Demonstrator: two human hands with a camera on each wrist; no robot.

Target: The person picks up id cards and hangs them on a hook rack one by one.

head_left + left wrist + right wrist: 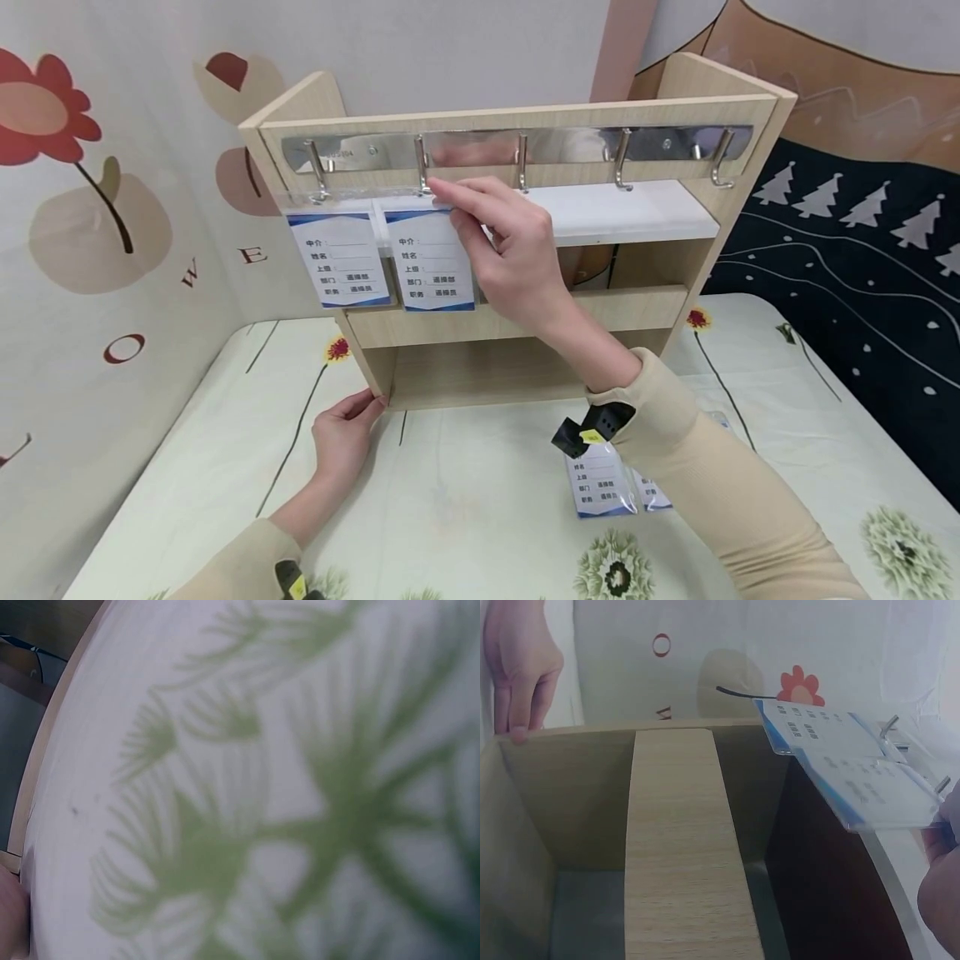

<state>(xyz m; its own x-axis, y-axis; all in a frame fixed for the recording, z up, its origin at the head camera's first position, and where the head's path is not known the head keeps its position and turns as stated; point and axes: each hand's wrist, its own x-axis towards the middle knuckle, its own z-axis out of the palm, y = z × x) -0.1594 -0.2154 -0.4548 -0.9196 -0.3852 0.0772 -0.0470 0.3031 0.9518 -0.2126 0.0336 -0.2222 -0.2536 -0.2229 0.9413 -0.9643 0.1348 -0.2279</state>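
Observation:
A wooden shelf carries a metal strip of several hooks along its upper front. From the leftmost hook hangs a name badge in a clear sleeve. My right hand is at the second hook, pinching the upper right edge of another name badge; the right wrist view shows those fingers at that badge's corner. Low on the left, my left hand grips the bottom front corner of the shelf's side panel. Only a sliver of it enters the left wrist view.
More badges in clear sleeves lie on the flowered cloth, partly under my right forearm. A white board spans the shelf behind the hooks. Printed curtains stand close at the left and back.

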